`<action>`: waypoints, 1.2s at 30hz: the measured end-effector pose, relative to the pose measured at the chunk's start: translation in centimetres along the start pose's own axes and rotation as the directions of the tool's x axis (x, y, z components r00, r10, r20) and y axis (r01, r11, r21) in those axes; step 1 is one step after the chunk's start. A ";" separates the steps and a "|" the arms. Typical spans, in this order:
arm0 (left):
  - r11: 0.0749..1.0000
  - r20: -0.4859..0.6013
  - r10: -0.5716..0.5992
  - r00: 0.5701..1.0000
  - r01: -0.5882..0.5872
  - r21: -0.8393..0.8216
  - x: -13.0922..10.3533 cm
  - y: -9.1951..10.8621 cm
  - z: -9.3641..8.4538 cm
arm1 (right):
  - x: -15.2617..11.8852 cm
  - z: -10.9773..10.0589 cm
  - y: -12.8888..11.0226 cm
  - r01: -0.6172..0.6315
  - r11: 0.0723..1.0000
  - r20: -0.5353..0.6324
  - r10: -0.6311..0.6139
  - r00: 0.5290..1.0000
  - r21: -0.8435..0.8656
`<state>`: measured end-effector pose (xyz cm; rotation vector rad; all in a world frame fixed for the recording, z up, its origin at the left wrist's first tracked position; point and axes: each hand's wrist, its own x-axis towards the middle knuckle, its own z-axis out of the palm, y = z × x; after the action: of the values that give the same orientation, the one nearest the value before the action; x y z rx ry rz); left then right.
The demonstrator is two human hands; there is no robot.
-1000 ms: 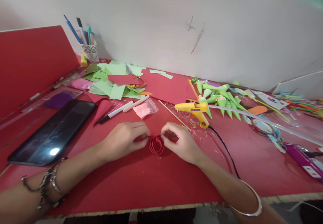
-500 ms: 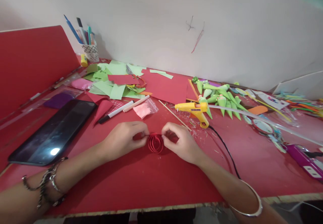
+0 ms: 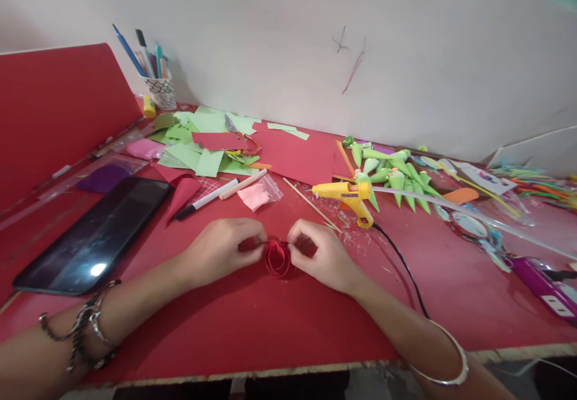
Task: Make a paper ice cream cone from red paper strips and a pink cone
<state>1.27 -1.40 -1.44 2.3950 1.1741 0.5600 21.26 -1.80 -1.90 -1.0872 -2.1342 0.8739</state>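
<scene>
Between my two hands hangs a red paper coil (image 3: 276,261), a strip wound in several loose loops, just above the red tabletop (image 3: 252,328). My left hand (image 3: 228,249) pinches its left side between thumb and fingertips. On the opposite side, my right hand (image 3: 322,255) pinches it in the same way. The strip's ends are hidden in the fingertips. Beyond the hands are a pink packet (image 3: 255,196), a thin wooden stick (image 3: 311,203) and a yellow glue gun (image 3: 347,192) lying on its side.
A black phone (image 3: 94,231) and a capped marker (image 3: 207,200) lie to the left. Green paper scraps (image 3: 189,156) and a pen cup (image 3: 161,91) are behind them. Green paper cones (image 3: 396,177) sit at the back right, with a purple power strip (image 3: 545,289) at far right.
The coil's loops have turned and drawn closer together, showing more of the strip's flat face at the top. Both hands keep their pinch with barely any movement.
</scene>
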 end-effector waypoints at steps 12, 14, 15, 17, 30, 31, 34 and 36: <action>0.996 -0.031 -0.070 0.997 0.071 0.057 0.1 0.3 0.2 | -0.1 0.3 -0.1 -0.038 0.999 0.036 0.037 0.999 0.026; 0.996 -0.028 -0.074 0.997 0.076 0.054 0.2 0.3 0.3 | -0.1 0.4 -0.1 -0.043 0.999 0.039 0.042 0.998 0.033; 0.996 -0.025 -0.074 0.997 0.075 0.050 0.2 0.3 0.3 | -0.1 0.4 0.0 -0.042 0.999 0.038 0.041 0.998 0.033; 0.996 -0.019 -0.077 0.997 0.078 0.046 0.1 0.3 0.3 | -0.1 0.5 0.0 -0.034 0.999 0.039 0.033 0.999 0.025; 0.993 0.018 -0.116 0.993 0.115 0.036 0.2 0.5 0.2 | -0.1 0.4 0.0 0.031 0.997 0.045 -0.028 0.999 -0.067; 0.993 0.017 -0.114 0.993 0.114 0.034 0.2 0.5 0.2 | -0.1 0.4 0.0 0.038 0.997 0.045 -0.035 0.998 -0.069; 0.993 0.019 -0.118 0.993 0.117 0.025 0.2 0.5 0.3 | 0.0 0.5 0.1 0.069 0.995 0.043 -0.067 0.997 -0.069; 0.992 0.018 -0.124 0.992 0.123 0.027 0.2 0.5 0.3 | 0.0 0.5 0.2 0.081 0.994 0.038 -0.079 0.996 -0.069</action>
<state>1.82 -1.54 -1.39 2.3239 1.3174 0.4834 20.97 -1.83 -2.31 -1.0196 -2.2364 0.7917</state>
